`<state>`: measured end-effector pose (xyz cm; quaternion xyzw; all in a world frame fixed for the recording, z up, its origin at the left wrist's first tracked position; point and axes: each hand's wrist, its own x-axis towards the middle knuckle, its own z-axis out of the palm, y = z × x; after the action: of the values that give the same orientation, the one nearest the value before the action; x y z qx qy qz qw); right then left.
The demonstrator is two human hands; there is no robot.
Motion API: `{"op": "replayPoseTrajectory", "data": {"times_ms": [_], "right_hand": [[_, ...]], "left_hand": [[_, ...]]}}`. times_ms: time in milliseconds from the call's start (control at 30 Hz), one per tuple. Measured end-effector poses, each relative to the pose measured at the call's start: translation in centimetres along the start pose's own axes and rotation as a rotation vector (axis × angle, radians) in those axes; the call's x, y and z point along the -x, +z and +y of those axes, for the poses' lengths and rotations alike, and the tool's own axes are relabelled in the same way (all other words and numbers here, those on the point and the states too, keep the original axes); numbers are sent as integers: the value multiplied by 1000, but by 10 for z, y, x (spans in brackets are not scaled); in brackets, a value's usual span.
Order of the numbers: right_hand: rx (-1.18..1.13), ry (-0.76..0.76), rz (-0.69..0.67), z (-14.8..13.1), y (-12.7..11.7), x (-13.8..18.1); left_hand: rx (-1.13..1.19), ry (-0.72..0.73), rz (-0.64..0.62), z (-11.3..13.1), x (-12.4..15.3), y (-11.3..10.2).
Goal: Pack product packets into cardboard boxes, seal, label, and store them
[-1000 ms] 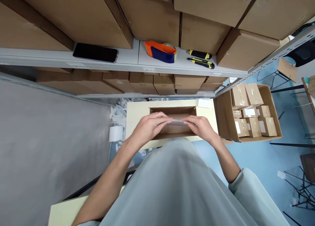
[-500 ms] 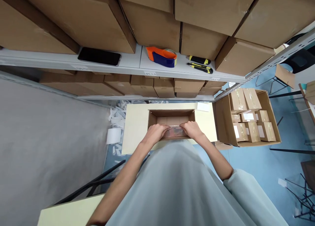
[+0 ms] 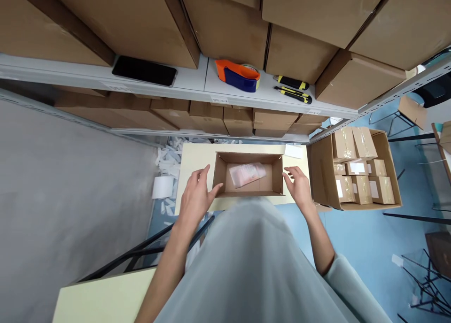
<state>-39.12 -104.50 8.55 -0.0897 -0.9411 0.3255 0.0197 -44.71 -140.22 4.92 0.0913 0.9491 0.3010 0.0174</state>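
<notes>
An open cardboard box (image 3: pixel 220 175) stands on the pale yellow table (image 3: pixel 197 154) in front of me. On its floor, slightly tilted, lies a clear plastic packet with pinkish contents (image 3: pixel 247 174). My left hand (image 3: pixel 198 191) is beside the box's left wall, thumb and fingers spread, holding nothing. At the right wall, my right hand (image 3: pixel 298 184) has its fingers apart and its tips close to the box edge; whether they touch it I cannot tell.
A shelf above the table carries a phone (image 3: pixel 144 71), an orange and blue tape dispenser (image 3: pixel 237 75) and two box cutters (image 3: pixel 292 89). A large carton (image 3: pixel 320 177) of small boxes stands at right. A white roll (image 3: pixel 162 187) and paper scraps lie left. A white slip (image 3: pixel 293 151) is on the table.
Both hands have let go of the plastic packet, which now lies inside the box. My left hand has moved out to the left, my right hand to the right.
</notes>
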Motion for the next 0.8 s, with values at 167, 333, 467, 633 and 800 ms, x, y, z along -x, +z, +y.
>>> {"op": "replayPoseTrajectory", "data": {"times_ms": [167, 333, 467, 633, 800], "right_hand": [[-185, 120, -148, 3, 13, 21], [-129, 66, -437, 1, 30, 29], [83, 96, -689, 1, 39, 24], [208, 189, -604, 0, 53, 6], [439, 143, -196, 7, 70, -11]], "left_hand": [[34, -10, -168, 0, 22, 11], [62, 31, -368, 5, 35, 29], [-7, 10, -516, -2, 29, 38], [-82, -82, -518, -6, -2, 51], [-151, 7, -128, 0, -29, 70]]}}
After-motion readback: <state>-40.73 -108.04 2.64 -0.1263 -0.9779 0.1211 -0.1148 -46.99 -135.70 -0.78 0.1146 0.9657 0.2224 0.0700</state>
